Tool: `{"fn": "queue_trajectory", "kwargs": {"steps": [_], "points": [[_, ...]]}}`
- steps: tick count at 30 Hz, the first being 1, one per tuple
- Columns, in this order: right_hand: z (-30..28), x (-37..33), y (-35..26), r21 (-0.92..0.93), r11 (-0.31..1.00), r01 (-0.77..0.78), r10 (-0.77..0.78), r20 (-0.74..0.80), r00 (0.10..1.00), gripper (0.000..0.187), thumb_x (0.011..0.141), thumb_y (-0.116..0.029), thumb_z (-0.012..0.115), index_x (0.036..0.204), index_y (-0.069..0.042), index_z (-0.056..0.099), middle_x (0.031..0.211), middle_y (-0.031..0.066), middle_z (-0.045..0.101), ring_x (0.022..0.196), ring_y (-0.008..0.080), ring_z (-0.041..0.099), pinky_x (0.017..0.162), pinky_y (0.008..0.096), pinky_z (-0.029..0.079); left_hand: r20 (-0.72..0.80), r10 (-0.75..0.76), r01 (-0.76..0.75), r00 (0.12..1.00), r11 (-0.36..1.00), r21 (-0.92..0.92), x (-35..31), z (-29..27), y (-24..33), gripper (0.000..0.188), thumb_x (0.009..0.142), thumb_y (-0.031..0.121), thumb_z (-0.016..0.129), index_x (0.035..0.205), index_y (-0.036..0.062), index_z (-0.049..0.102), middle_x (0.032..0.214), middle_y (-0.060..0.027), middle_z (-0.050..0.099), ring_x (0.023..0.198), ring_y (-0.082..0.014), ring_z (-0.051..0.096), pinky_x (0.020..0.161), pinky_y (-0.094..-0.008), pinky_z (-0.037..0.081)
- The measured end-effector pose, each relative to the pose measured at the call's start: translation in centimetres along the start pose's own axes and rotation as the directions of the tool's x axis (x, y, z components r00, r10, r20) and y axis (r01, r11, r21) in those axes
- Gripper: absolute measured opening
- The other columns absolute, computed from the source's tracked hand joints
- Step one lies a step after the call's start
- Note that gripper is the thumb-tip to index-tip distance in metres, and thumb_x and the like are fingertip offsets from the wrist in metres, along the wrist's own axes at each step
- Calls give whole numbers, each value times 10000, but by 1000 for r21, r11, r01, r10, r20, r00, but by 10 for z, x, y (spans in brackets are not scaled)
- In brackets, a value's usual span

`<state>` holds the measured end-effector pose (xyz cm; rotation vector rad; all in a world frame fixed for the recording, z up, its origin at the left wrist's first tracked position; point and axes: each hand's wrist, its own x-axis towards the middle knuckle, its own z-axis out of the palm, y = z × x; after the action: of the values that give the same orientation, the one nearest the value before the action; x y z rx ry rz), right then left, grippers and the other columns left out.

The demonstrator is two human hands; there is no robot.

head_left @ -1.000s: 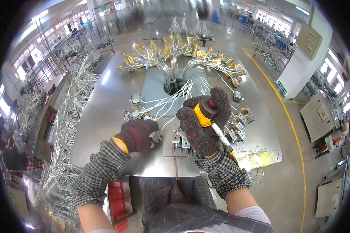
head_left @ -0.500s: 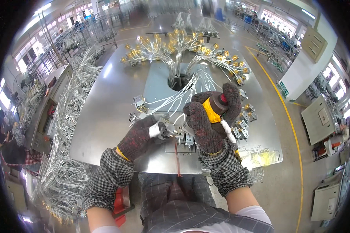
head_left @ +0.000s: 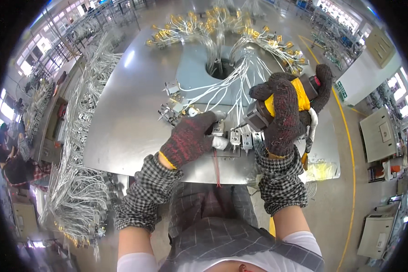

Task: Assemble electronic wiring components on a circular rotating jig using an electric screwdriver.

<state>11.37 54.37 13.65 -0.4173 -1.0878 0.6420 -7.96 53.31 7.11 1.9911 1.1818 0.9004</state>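
Observation:
A dark power screwdriver (head_left: 258,117) wrapped in yellow tape is gripped in my gloved right hand (head_left: 285,113). Its bit points left and down, close to a small metal connector block (head_left: 219,129); whether the two touch is hard to tell. My left hand (head_left: 188,139), in a dark red-and-black knit glove, pinches that block near the front of the steel table (head_left: 118,122). White wrapping covers the left thumb tip. Just right of the block, several similar metal connectors (head_left: 246,140) stand in a row, with white wires (head_left: 240,90) spreading toward them.
White wires rise through a hole (head_left: 217,70) in a grey plate (head_left: 192,68). Yellow-tipped wire ends (head_left: 213,22) fan out at the back. Bundled silver-white cables (head_left: 72,181) hang at the left. Another person (head_left: 20,165) is at far left. A pillar (head_left: 367,68) stands at right.
My left hand has moved right and up with the connector block. My right hand has turned the screwdriver so its bit end shows, aimed at the block. The view has shifted slightly.

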Motion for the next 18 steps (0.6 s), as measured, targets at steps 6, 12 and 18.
{"fn": "queue_trajectory", "kwargs": {"steps": [6,12,18], "points": [[-5,-4,8,114,991,-63,61,27,998,753,882,13,656,1492,-97,227,935,184,650,694,272,692,635,403,601,143,-80,37,987,958,286,7,-3,26,699,713,432,833,1280,93,606,1035,-140,711,968,-302,700,824,-397,542],[5,-5,9,13,994,113,-113,33,993,760,874,4,677,1486,-102,238,937,178,644,655,251,676,591,364,595,113,-3,-26,994,965,259,8,4,19,646,715,401,837,1235,86,618,1002,-144,707,926,-317,701,806,-411,547],[1,-11,4,-81,990,115,-96,202,975,726,882,18,665,1466,-151,269,966,156,613,694,228,657,600,360,579,106,56,-82,993,964,253,11,9,17,560,710,391,826,1126,68,639,918,-161,686,863,-359,690,739,-426,546]]}}
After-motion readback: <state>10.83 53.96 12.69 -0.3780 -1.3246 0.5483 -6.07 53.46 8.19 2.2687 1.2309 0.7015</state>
